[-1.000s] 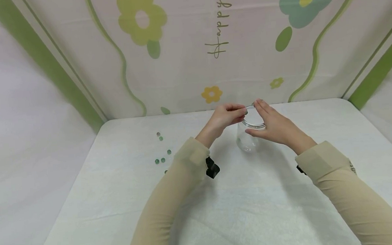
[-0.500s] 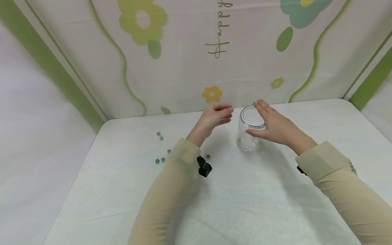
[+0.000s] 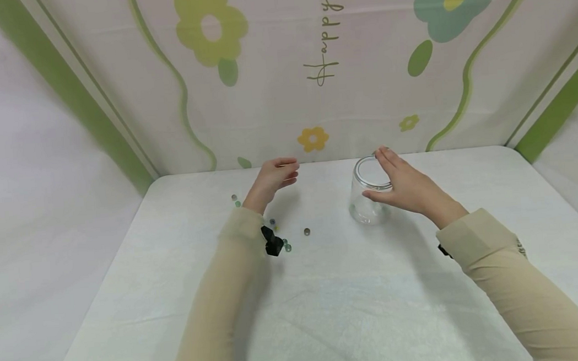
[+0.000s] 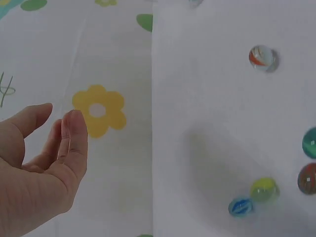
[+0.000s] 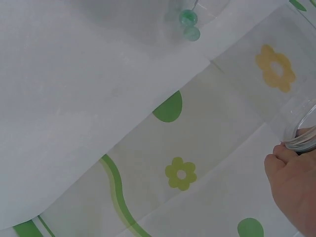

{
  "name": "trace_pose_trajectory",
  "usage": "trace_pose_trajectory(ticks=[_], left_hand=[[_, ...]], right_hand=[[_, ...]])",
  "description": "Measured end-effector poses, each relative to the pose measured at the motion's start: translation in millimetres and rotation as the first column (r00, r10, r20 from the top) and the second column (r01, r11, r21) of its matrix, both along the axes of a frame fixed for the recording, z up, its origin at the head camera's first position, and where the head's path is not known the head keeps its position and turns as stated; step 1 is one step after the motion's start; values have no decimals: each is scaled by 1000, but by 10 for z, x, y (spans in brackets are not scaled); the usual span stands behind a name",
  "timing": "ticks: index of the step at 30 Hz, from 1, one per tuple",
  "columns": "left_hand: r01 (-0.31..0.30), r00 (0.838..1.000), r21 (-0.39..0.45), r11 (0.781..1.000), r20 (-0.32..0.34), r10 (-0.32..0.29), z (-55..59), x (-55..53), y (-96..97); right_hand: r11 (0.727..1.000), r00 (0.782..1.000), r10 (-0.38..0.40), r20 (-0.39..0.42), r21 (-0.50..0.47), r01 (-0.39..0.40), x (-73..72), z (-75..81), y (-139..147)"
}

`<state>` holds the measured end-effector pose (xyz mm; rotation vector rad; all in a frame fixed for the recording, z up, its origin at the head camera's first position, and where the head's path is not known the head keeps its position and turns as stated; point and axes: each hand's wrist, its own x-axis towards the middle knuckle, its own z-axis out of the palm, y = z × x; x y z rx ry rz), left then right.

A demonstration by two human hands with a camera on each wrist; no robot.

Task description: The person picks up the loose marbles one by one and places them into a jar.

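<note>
My left hand point(image 3: 275, 177) hovers at the back of the table, left of the jar. Its fingers are loosely bent, and the left wrist view shows nothing between thumb and fingertips. Over at the right, my right hand point(image 3: 402, 187) holds a clear glass jar point(image 3: 366, 211) near its mouth, thumb on the near side and fingers at the rim. The jar stands upright. Two green marbles point(image 5: 188, 18) show at its base in the right wrist view. Below my left hand lie a blue marble point(image 4: 241, 207), a yellow one point(image 4: 264, 189) and an orange-streaked clear one point(image 4: 261, 58).
A brown marble point(image 3: 307, 232) sits alone between the left wrist and the jar. Another green marble point(image 3: 288, 248) lies beside the left wrist camera. Further left are two small marbles point(image 3: 238, 204); the left sleeve hides part of that area. A flower-printed cloth point(image 3: 264, 93) rises behind the table.
My left hand has left the jar's mouth and moved left, and its pinched fingers have loosened. Marbles formerly behind the left arm now show. The right hand and jar stay put.
</note>
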<state>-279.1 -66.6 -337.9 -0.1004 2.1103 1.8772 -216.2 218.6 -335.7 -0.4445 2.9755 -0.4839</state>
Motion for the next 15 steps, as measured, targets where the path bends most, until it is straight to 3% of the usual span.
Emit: trace_pose_trajectory(ticks=[15], left_hand=[[-85, 996, -157, 984, -28, 82, -109, -6, -676]], right_hand=[[1000, 1000, -7, -1, -3, 7, 0, 5, -6]])
